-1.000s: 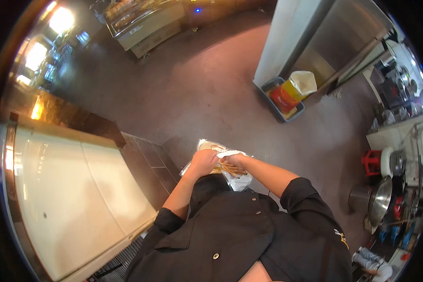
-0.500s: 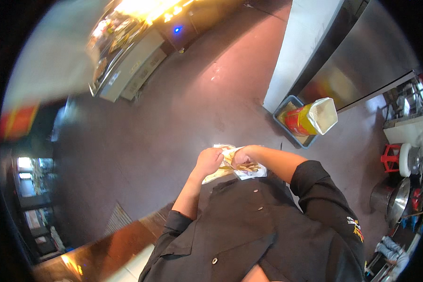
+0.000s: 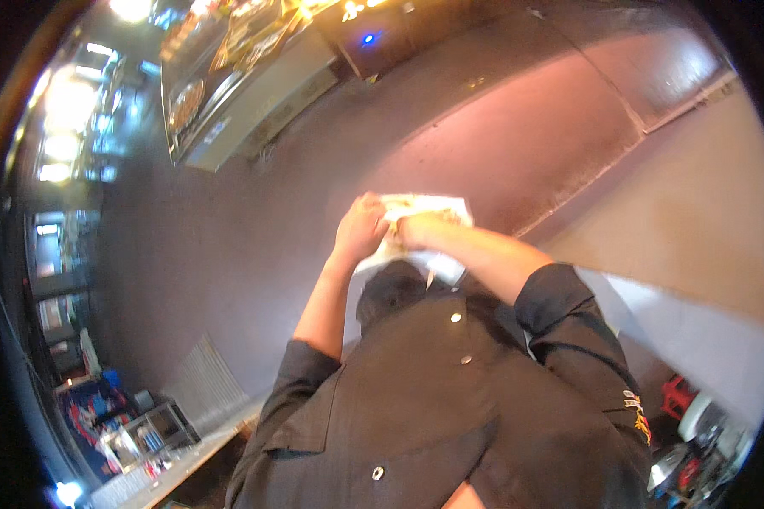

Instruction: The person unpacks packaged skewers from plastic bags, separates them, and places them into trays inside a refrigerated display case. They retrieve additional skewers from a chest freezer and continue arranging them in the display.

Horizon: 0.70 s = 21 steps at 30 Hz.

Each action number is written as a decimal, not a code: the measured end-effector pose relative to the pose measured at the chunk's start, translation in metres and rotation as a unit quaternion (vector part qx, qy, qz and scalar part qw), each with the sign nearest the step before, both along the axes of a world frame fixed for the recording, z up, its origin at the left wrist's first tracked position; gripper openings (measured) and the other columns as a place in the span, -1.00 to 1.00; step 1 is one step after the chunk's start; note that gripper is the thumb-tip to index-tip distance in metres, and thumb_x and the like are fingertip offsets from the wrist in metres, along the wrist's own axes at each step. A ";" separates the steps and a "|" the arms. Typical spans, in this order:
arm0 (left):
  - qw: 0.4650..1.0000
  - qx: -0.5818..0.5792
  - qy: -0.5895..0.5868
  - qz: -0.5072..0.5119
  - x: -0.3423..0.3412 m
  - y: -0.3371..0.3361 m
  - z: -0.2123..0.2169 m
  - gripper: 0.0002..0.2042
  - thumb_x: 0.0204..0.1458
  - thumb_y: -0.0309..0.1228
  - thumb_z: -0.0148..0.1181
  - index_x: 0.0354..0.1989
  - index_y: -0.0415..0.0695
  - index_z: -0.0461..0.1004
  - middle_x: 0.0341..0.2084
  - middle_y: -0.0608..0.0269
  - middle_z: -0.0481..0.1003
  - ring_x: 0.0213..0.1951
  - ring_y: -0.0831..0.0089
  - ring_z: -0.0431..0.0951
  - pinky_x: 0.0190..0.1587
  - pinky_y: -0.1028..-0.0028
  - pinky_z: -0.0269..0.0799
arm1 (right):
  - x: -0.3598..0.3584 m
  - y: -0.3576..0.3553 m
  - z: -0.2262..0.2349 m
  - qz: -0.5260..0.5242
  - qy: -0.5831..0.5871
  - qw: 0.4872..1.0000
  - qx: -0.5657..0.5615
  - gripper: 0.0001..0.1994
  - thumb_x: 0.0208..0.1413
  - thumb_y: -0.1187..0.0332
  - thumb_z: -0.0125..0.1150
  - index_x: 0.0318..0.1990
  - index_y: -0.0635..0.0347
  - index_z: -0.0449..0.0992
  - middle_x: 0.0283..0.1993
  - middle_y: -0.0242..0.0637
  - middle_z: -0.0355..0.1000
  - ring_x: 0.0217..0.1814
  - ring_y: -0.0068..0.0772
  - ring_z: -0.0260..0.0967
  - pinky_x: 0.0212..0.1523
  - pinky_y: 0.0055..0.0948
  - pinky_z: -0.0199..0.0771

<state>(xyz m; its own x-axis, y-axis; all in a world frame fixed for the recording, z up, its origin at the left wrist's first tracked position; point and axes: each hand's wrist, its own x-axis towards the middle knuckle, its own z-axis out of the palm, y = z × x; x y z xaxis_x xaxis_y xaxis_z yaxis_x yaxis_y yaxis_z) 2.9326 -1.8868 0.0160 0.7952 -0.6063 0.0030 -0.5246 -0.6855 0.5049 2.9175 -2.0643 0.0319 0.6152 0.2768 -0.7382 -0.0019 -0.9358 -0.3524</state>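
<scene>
Out in front of my chest I hold a whitish, crinkled bag (image 3: 456, 204) with a pale yellow tint. My left hand (image 3: 363, 226) is closed on its left edge, the knuckles upward. Against the middle of the bag, close beside the left hand, my right hand (image 3: 412, 231) is bent inward with its fingers curled. Motion blur and the bag hide its fingertips and whatever they grip. What the bag contains is too smeared to make out.
A counter or stove unit (image 3: 255, 119) with trays and bright lights stands at the upper left. On the right a pale wall (image 3: 671, 229) juts in. A ribbed mat or grate (image 3: 204, 386) lies at the lower left beside a counter edge (image 3: 187, 471). A red stool (image 3: 676, 395) is at the lower right.
My hands and the bag have moved forward, away from my body. The view has swung right, and the basin with the yellow-red sack has gone from sight. The brown sticks by my right hand no longer show.
</scene>
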 end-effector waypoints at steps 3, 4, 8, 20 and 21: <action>0.996 -0.091 -0.007 0.021 0.084 -0.043 -0.001 -0.78 0.13 -0.40 0.08 -0.27 -0.31 0.59 -0.08 -0.01 0.56 0.08 0.02 0.51 0.17 0.19 0.42 | 0.091 -0.044 0.015 0.145 -0.102 0.981 -0.079 -0.68 0.13 0.25 0.31 0.04 0.05 0.70 0.05 -0.16 0.66 0.08 -0.08 0.64 0.09 -0.10 0.63; 0.993 -0.112 -0.004 0.024 0.113 -0.057 -0.003 -0.77 0.12 -0.41 0.09 -0.25 -0.32 0.60 -0.06 0.00 0.57 0.08 0.03 0.52 0.17 0.20 0.43 | 0.122 -0.062 0.019 0.145 -0.100 0.980 -0.093 -0.70 0.13 0.29 0.31 0.01 0.11 0.70 0.04 -0.15 0.67 0.07 -0.10 0.64 0.06 -0.12 0.64; 0.989 -0.128 0.048 0.059 0.241 -0.104 -0.032 -0.77 0.12 -0.42 0.09 -0.26 -0.33 0.61 0.04 0.03 0.58 0.07 0.06 0.56 0.16 0.23 0.46 | 0.229 -0.148 0.018 0.066 -0.162 0.981 -0.080 -0.73 0.15 0.38 0.25 -0.04 0.23 0.70 -0.03 -0.10 0.67 0.01 -0.09 0.66 -0.02 -0.15 0.67; 0.938 -0.234 0.219 0.132 0.640 -0.292 -0.112 -0.78 0.17 -0.41 0.01 -0.39 -0.27 0.55 -0.51 -0.09 0.55 -0.43 0.07 0.57 -0.27 0.23 0.45 | 0.433 -0.438 0.040 -0.138 -0.090 0.983 0.081 -0.74 0.16 0.38 0.14 -0.01 0.21 0.46 -0.16 0.12 0.58 -0.07 0.19 0.56 -0.07 0.01 0.55; 0.943 -0.240 0.202 0.113 0.668 -0.308 -0.112 -0.77 0.17 -0.40 0.01 -0.39 -0.27 0.54 -0.51 -0.10 0.54 -0.43 0.06 0.57 -0.27 0.23 0.45 | 0.445 -0.452 0.040 -0.182 -0.052 0.978 0.084 -0.72 0.14 0.40 0.17 0.01 0.20 0.43 -0.13 0.13 0.57 -0.03 0.18 0.55 -0.05 -0.02 0.53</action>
